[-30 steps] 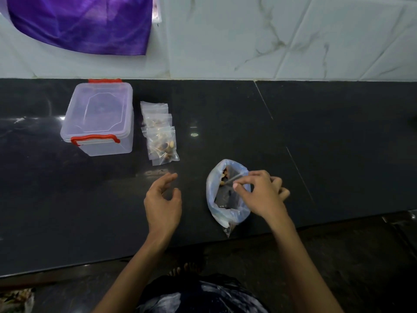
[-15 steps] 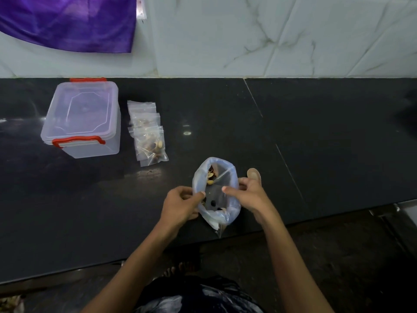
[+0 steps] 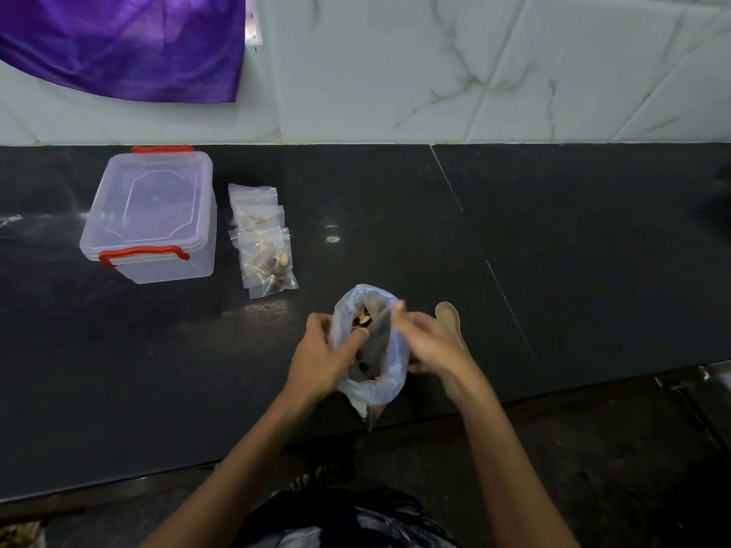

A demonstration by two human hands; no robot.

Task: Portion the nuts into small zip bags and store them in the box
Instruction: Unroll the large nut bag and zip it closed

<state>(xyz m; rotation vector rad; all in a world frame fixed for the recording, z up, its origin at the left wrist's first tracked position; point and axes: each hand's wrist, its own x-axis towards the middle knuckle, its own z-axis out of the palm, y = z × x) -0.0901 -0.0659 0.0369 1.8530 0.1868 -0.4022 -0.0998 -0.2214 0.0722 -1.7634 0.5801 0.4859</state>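
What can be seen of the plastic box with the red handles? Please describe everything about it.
The plastic box is clear and rectangular with rounded corners, and looks like translucent plastic. Its lid is on, with a raised panel outline on top. Red latch handles sit at the near and far ends. It stands upright on the black counter, far left, near the tiled wall. Small zip bags lie just to its right, apart from it. No hand touches it. Nothing shows inside it.

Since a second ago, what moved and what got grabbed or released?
The left hand came off the counter and now grips the nut bag at its left rim. The right hand holds the right rim; the wooden spoon lies beside it. The box, lid on, and the filled zip bags stayed put.
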